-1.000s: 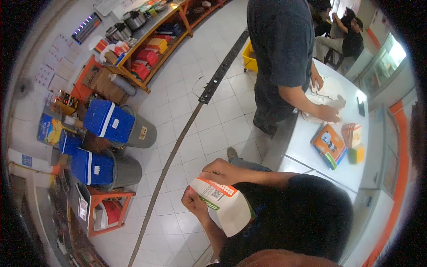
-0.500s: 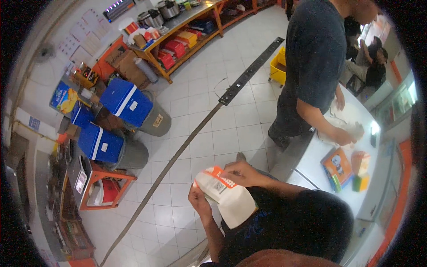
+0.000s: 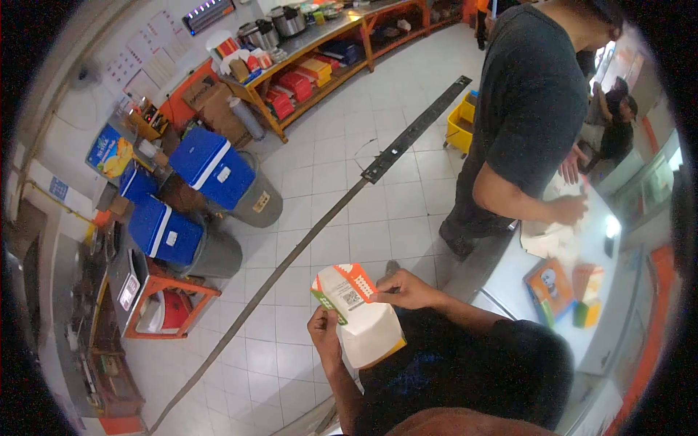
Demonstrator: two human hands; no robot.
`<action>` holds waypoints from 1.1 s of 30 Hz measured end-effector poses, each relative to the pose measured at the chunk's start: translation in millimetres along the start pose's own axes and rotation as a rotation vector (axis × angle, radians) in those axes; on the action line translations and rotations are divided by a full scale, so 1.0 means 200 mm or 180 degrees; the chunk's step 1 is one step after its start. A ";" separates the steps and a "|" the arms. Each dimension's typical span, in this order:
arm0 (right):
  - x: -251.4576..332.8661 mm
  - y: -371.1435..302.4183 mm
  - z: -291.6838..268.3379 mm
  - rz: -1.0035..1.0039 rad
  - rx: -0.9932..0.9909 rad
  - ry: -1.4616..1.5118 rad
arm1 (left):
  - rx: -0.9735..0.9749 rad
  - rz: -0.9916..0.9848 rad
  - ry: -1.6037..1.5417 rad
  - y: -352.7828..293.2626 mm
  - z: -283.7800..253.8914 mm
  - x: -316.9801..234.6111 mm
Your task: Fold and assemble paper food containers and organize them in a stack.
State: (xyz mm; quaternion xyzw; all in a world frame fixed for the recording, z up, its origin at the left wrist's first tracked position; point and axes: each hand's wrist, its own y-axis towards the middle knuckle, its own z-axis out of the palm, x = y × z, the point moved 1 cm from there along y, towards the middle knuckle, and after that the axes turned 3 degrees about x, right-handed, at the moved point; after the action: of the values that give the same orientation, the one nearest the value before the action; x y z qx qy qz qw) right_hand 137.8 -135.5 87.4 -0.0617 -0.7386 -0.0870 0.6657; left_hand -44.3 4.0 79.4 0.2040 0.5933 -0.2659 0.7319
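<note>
A folding cardboard food box [image 3: 367, 330] is held up before my chest, its pale inside and printed code facing me. Orange, green and yellow print shows along its edges. My left hand [image 3: 324, 332] pinches the green side flap at the box's left. At the upper right, my right hand [image 3: 407, 289] grips the orange flap between thumb and fingers. The two halves of the box are spread apart, joined across a fold in the middle.
To my right is a white counter [image 3: 502, 294] with an orange printed pack [image 3: 552, 285] and pale cardboard pieces [image 3: 545, 236]. A co-worker [image 3: 534, 94] stands there handling the cardboard. Blue-lidded bins [image 3: 211, 167] stand left; a yellow mop bucket [image 3: 458, 127] lies beyond. A dark strip crosses the tiled floor.
The box has turned, bringing its green flap into view and its inside more toward me. My right hand has shifted slightly right along the orange flap. The co-worker's hands have moved over the cardboard.
</note>
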 end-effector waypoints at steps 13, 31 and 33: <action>-0.01 0.00 -0.03 -0.0107 -0.0319 0.0017 | 0.0388 -0.0223 0.0214 -0.01 -0.02 0.07; -0.06 0.04 0.11 0.0959 -0.0883 0.2219 | 0.1101 0.0150 -0.0456 -0.15 0.02 0.23; -0.07 0.04 0.11 0.1051 -0.0891 0.2373 | 0.1036 0.0051 -0.0358 -0.15 0.01 0.21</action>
State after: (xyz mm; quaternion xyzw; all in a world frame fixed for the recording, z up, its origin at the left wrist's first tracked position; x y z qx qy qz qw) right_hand 120.3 -122.5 72.6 -0.2331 -0.4088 -0.0949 0.8772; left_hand -55.0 -27.8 38.9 0.3093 0.4989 -0.3636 0.7234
